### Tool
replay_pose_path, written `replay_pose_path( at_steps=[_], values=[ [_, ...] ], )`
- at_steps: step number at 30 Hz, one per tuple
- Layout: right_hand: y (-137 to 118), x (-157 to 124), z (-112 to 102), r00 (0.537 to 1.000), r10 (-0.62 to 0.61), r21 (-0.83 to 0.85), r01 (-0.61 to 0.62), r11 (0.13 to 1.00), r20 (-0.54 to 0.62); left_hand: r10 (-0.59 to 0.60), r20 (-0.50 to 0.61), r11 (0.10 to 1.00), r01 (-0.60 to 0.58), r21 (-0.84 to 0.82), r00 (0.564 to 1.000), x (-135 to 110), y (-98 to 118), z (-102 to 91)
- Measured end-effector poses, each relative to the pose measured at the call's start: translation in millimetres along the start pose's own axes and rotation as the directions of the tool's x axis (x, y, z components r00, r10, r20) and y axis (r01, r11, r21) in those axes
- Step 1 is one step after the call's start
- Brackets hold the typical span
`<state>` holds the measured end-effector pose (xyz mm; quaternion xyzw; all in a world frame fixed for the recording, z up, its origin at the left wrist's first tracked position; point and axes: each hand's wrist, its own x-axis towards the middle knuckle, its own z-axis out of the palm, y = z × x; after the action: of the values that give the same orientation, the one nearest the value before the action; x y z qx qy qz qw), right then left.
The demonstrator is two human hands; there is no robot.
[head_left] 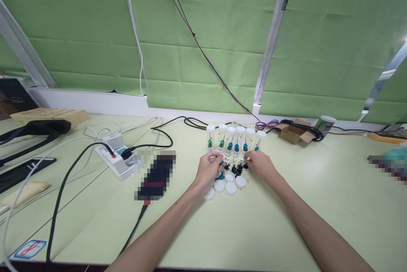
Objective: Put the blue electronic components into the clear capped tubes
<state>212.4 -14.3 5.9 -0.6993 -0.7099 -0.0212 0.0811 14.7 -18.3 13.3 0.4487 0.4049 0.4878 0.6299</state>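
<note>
My left hand (208,169) is closed in a pinch beside a pile of small parts. Blue pieces (220,176) show at and under its fingertips; what it grips is partly hidden. My right hand (261,164) also pinches, its fingertips at a small black piece with a thin stem (246,166). Between the hands lie several more such black pieces (237,169). Behind them stands a row of clear tubes with white caps (231,130), holding green or blue pieces with thin stems. Loose white round caps (230,188) lie in front of the pile.
A blurred dark device (157,179) with a cable lies left of my hands. Beyond it sits a white power strip (116,159) with plugs and cords. An open cardboard box (294,132) and a can (326,124) stand at the back right. Black cables (171,138) run along the back.
</note>
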Motion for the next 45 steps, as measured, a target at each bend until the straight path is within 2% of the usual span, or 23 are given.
replay_pose_path(
  at_steps=[19, 26, 31, 34, 39, 45],
  values=[
    [-0.3, 1.2, 3.6, 1.0, 0.021, -0.026, -0.02, 0.999, 0.012, -0.003, -0.01, 1.0, 0.003, 0.03, 1.0, 2.1, -2.5, -1.4],
    [-1.5, -1.1, 0.5, 1.0, -0.007, 0.005, 0.007, 1.0, 0.009, -0.004, -0.011, 1.0, 0.004, 0.015, 1.0, 2.8, -2.8, -2.0],
    [-1.6, -1.0, -1.4, 1.0, -0.023, 0.034, 0.024, 0.999, -0.009, 0.002, -0.012, 1.0, -0.002, -0.012, 1.0, 3.7, -4.1, -2.9],
    [-2.3, -0.9, -2.5, 0.998, -0.027, 0.067, 0.031, 0.997, -0.059, 0.007, -0.028, 1.0, -0.008, -0.024, 1.0, 4.3, -4.5, -3.7],
    [-5.5, -2.6, -2.7, 0.969, -0.159, 0.2, 0.196, 0.96, -0.187, 0.015, -0.076, 1.0, -0.017, -0.021, 0.997, 3.7, -2.3, -3.8],
    [-10.9, -6.1, -5.1, 0.92, -0.345, 0.292, 0.387, 0.874, -0.188, 0.002, -0.092, 0.999, -0.005, -0.035, 0.996, 0.9, 1.6, -1.8]
  ],
)
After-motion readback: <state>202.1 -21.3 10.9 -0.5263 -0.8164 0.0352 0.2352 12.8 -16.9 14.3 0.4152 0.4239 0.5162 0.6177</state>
